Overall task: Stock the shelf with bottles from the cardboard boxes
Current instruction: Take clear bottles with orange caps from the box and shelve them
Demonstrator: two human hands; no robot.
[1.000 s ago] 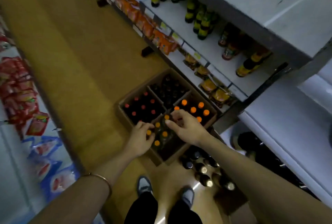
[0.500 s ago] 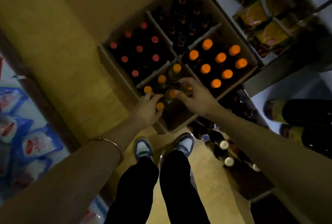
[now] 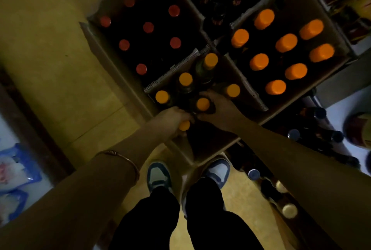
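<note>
Head view: the person stands over four cardboard boxes (image 3: 128, 87) on a yellow floor (image 3: 50, 59). In the nearest box, the left hand (image 3: 172, 118) grips one orange-capped bottle (image 3: 184, 125) and the right hand (image 3: 218, 107) curls its fingers round a second bottle (image 3: 202, 104), just beside the first. The bottles look like dark glass, so judge them heavy, stiff, smooth and breakable; hold each at the neck below the cap, or round the body. Lighting is dim. Loose bottles (image 3: 254, 174) stand on the floor at the right, near the shoes (image 3: 158, 175). The shelf (image 3: 341, 35) edge shows at upper right.
</note>
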